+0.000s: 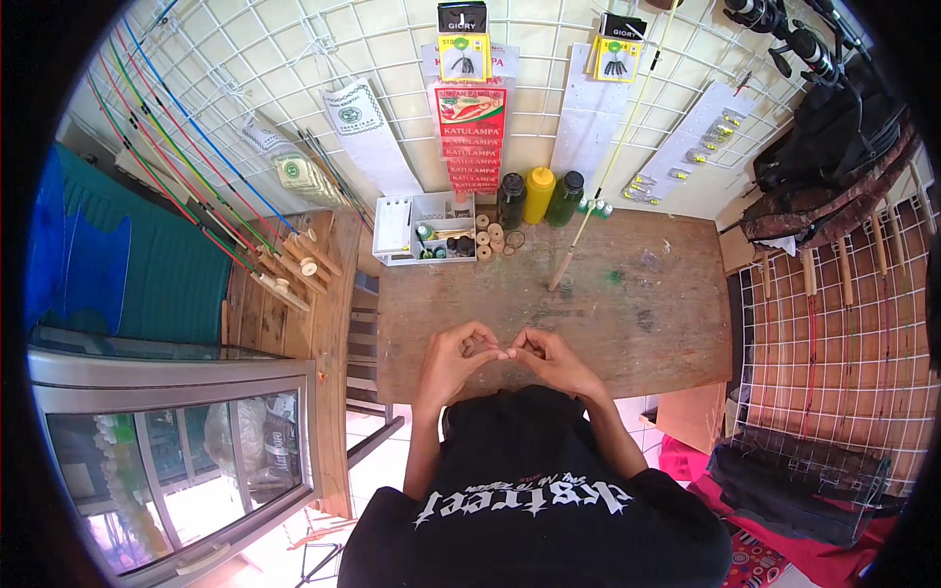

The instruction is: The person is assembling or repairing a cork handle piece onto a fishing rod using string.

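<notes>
Above the near edge of the wooden table (647,333), my left hand (455,361) and my right hand (557,363) meet fingertip to fingertip. Thumb and forefinger are pinched together on each side. Whatever lies between the tips is too small to make out. Beyond my hands, a thin pale rod (588,218) slants up from the tabletop, its thicker handle end (562,271) resting on the wood. Small round wooden discs (483,252) are gathered farther back, beside a white compartment box (397,257) with little bottles and other small items in it.
A dark bottle (511,202), a yellow squeeze bottle (538,196) and a green bottle (566,199) stand along the back. Packets hang on a white wire grid (534,69). Rods with wooden handles (294,269) lean at left, above a glass-fronted cabinet (176,377).
</notes>
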{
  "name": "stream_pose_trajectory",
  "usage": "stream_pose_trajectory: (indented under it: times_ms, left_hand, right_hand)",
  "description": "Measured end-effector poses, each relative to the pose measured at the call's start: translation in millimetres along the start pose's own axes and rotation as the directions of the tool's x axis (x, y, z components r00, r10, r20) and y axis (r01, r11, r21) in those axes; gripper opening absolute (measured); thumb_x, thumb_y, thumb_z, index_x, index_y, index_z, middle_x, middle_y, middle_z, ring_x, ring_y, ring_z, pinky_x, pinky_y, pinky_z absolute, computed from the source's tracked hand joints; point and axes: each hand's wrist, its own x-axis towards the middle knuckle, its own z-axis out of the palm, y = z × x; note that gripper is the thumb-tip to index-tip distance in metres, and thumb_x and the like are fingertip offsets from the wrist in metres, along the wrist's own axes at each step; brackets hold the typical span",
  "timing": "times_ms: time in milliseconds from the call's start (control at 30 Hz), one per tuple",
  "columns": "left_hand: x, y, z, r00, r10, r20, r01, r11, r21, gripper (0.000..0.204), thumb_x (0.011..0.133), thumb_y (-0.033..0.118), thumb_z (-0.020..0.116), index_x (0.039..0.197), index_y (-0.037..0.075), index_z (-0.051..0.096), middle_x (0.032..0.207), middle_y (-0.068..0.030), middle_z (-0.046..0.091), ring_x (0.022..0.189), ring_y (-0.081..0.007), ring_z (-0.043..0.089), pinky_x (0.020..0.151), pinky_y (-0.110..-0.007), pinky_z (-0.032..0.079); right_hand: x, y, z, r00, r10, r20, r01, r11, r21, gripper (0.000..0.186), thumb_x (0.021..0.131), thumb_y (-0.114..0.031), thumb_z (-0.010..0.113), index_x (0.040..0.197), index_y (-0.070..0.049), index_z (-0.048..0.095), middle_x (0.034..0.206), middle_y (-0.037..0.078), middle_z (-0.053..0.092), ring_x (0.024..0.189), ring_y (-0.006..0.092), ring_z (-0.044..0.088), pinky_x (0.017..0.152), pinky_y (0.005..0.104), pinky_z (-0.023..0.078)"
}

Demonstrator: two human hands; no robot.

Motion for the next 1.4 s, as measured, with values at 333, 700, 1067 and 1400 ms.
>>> stream_pose_trajectory:
  times_ms: [333,700,1067,1400]
  left_hand:
    - [2.3,10.9,1.4,1.000,0.012,0.029,-0.010,0.999,-0.053,0.019,0.071,0.011,0.076,0.084,0.001,0.067,0.070,-0.0035,0.062,0.051,-0.0073,0.041,0.048,-0.025,0.034]
    - [2.3,6.3,9.3,0.999,0.046,0.013,-0.043,0.979,-0.199,0.012,0.074,0.008,0.073,0.084,0.002,0.070,0.071,-0.0046,0.062,0.055,-0.0085,0.047,0.052,-0.024,0.036]
    - [5.6,8.9,12.7,0.986,0.162,-0.027,-0.163,0.986,-0.030,0.012,0.077,0.011,0.072,0.081,0.002,0.064,0.070,-0.0027,0.059,0.053,-0.0111,0.049,0.052,-0.024,0.038]
    - [2.4,-25.4,-19.0,0.984,-0.076,-0.161,0.119,0.954,0.276,0.016,0.085,0.016,0.061,0.089,0.000,0.061,0.087,-0.0148,0.063,0.069,-0.0267,0.062,0.061,-0.034,0.046]
  right_hand:
    - [4.3,10.6,11.6,0.971,-0.077,-0.226,0.125,0.971,0.202,0.011,0.091,-0.014,0.057,0.086,-0.004,0.056,0.073,-0.007,0.048,0.065,0.0009,0.040,0.055,0.0194,0.033]
    - [-1.8,1.5,9.8,0.990,-0.025,-0.135,0.065,0.950,0.305,0.011,0.092,-0.014,0.057,0.086,-0.005,0.057,0.077,-0.006,0.052,0.070,0.0005,0.042,0.061,0.0186,0.034]
    - [-2.0,-3.2,2.1,0.995,0.070,-0.065,-0.041,0.928,0.370,0.020,0.093,-0.027,0.054,0.086,-0.008,0.058,0.071,-0.005,0.051,0.053,0.0020,0.038,0.044,0.0174,0.027]
    - [56.0,62.6,-96.6,0.460,-0.252,-0.852,0.056,0.965,-0.255,0.031,0.083,-0.010,0.062,0.113,-0.005,0.055,0.113,0.011,0.057,0.101,0.0221,0.055,0.084,0.0353,0.045]
